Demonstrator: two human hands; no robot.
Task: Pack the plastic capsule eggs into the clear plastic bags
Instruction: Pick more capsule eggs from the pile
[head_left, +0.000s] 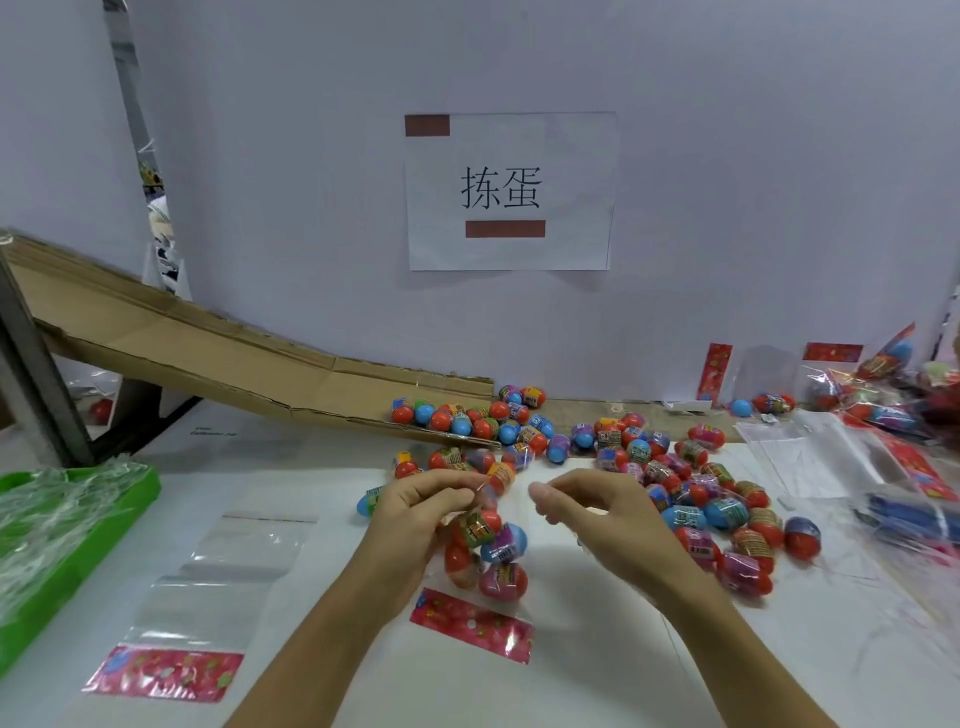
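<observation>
On the white table (597, 649), near the middle, a clear bag (480, 561) with a red patterned strip at its near end is held up at its top edge by the left hand (415, 512). The edge is pinched between the thumb and the curled fingers. Several capsule eggs (493, 545) are seen inside this bag, red, blue and purple ones, packed close together.

Just beside it, the right hand (597, 512) is held above the table. Its fingers are bent and the thumb and first finger are brought close together near the bag's top. Whether anything thin is pinched there cannot be told.

Behind and to the right of the hands, a big pile of loose eggs (691, 483) is spread over the table. More eggs (467, 415) are gathered at the low end of a cardboard ramp (208, 343), which slopes down from the left.

To the left of the hands, an empty clear bag (208, 587) is laid flat, with its red strip near the front edge. A green tray (78, 519) with crinkly clear plastic in it is set at the far left. At the far right, filled bags (883, 395) and flat bags (800, 452) are piled up. A paper sign (511, 192) is stuck on the wall behind.
</observation>
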